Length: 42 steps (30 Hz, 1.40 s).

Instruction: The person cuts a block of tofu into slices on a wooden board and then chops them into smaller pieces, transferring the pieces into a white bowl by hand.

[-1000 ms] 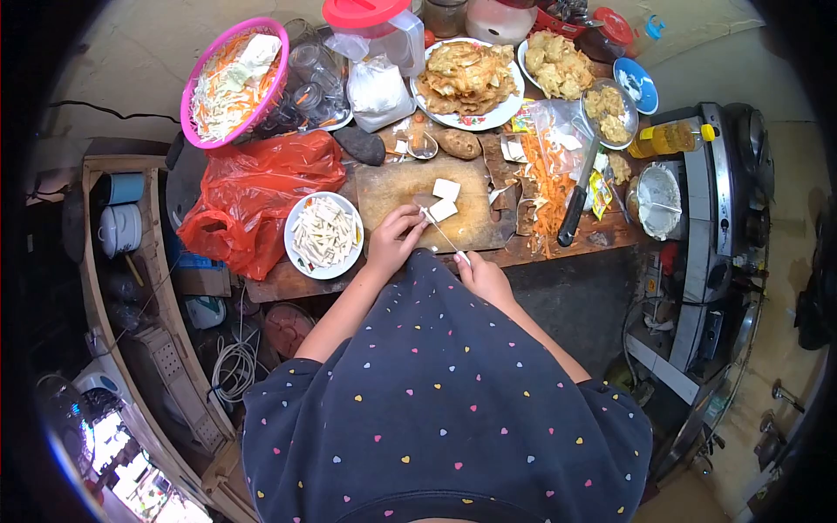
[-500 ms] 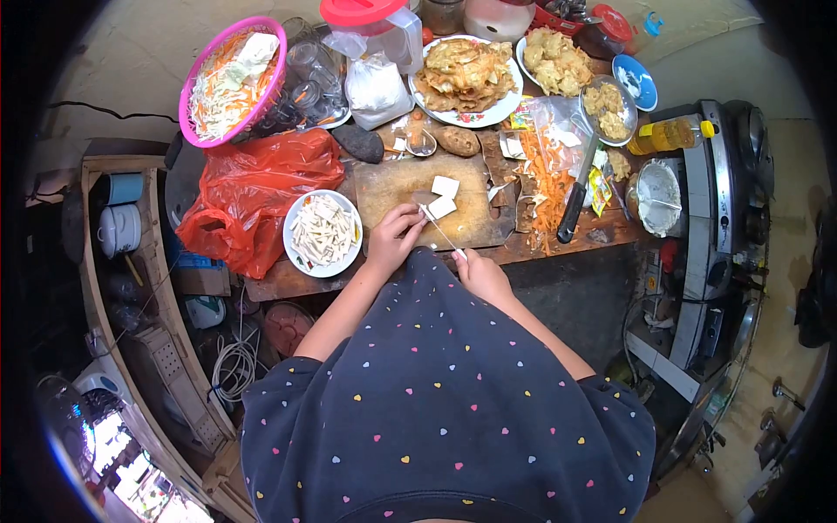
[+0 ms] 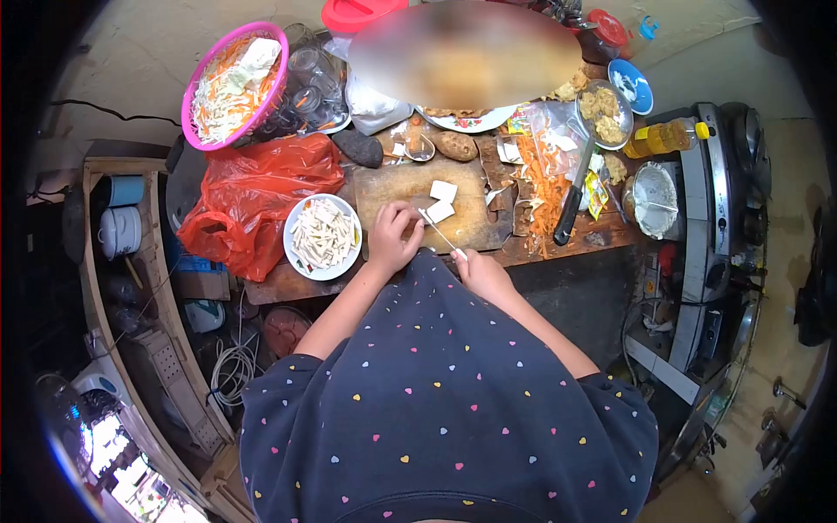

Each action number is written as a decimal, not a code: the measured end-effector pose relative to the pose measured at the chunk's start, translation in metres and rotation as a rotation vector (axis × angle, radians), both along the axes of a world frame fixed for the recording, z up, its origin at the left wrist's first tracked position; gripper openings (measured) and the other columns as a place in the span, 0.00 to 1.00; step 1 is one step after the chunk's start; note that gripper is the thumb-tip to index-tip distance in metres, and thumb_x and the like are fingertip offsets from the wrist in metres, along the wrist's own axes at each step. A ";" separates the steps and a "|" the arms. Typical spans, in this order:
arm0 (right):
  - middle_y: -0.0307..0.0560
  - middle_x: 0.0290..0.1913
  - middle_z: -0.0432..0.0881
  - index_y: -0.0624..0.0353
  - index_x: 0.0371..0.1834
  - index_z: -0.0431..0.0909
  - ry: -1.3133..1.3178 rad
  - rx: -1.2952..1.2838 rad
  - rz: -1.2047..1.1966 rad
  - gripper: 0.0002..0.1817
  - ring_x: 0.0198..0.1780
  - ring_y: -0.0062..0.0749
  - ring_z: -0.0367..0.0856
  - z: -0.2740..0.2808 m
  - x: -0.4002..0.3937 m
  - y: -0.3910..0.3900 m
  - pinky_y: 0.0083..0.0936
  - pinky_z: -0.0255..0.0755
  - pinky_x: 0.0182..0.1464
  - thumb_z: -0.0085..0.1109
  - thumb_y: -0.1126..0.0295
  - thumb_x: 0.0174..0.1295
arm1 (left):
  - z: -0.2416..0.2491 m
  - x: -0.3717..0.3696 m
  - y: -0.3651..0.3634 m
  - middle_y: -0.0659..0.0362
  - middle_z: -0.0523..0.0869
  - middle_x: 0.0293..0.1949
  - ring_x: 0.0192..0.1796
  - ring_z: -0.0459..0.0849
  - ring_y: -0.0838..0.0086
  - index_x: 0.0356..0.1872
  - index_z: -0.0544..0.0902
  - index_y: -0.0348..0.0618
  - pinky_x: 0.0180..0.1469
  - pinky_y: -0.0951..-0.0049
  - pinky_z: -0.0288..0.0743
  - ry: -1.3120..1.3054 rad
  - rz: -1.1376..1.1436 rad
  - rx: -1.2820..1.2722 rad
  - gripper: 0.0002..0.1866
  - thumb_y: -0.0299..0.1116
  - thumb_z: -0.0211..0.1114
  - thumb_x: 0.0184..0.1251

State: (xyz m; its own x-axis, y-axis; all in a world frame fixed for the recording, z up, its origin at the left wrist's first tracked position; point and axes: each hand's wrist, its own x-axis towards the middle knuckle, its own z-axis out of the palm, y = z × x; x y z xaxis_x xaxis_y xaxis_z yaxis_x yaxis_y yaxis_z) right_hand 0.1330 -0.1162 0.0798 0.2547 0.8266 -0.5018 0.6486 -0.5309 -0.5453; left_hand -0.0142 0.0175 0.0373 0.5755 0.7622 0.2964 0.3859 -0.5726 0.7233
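Observation:
My right hand (image 3: pixel 484 276) is closed round the handle of a small knife (image 3: pixel 445 234), its thin blade pointing up and left over the wooden cutting board (image 3: pixel 384 187). My left hand (image 3: pixel 395 237) rests on the board's front part with fingers bent and drawn together by the knife's tip. What those fingers hold, if anything, is hidden. Just beyond the blade lie two white flat blocks, a far one (image 3: pixel 443 190) and a near one (image 3: pixel 439 211). Left of the board, a white bowl (image 3: pixel 289 253) is heaped with thin white strips (image 3: pixel 323 230).
A red plastic bag (image 3: pixel 261 187) and a pink basin (image 3: pixel 189 122) of shredded vegetables stand left. To the right lie a black-handled knife (image 3: pixel 571 209), carrot peelings (image 3: pixel 547 196) and an oil bottle (image 3: pixel 667 137). A potato (image 3: pixel 456 146) sits behind the board. A blur covers the back.
My left hand's fingers have shifted slightly left, away from the blade. The knife and my right hand stay nearly in place.

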 end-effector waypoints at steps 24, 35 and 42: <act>0.67 0.25 0.80 0.67 0.31 0.76 0.044 0.055 -0.043 0.27 0.30 0.63 0.80 -0.008 -0.004 -0.005 0.50 0.72 0.34 0.38 0.52 0.72 | 0.017 0.075 0.031 0.58 0.80 0.31 0.43 0.74 0.63 0.27 0.83 0.44 0.47 0.62 0.63 0.462 -0.627 0.064 0.19 0.44 0.50 0.67; 0.66 0.25 0.80 0.67 0.29 0.76 0.046 0.040 -0.050 0.28 0.29 0.62 0.80 -0.022 -0.005 -0.007 0.49 0.73 0.33 0.38 0.52 0.72 | 0.007 0.075 0.030 0.59 0.78 0.31 0.42 0.72 0.64 0.26 0.81 0.44 0.47 0.63 0.63 0.393 -0.610 0.142 0.14 0.41 0.54 0.62; 0.64 0.24 0.80 0.67 0.30 0.76 -0.014 0.008 -0.026 0.27 0.28 0.60 0.80 -0.038 -0.009 0.004 0.49 0.73 0.32 0.40 0.52 0.71 | -0.003 0.077 0.020 0.59 0.77 0.33 0.43 0.72 0.65 0.29 0.78 0.46 0.48 0.65 0.64 0.463 -0.592 0.304 0.11 0.41 0.54 0.62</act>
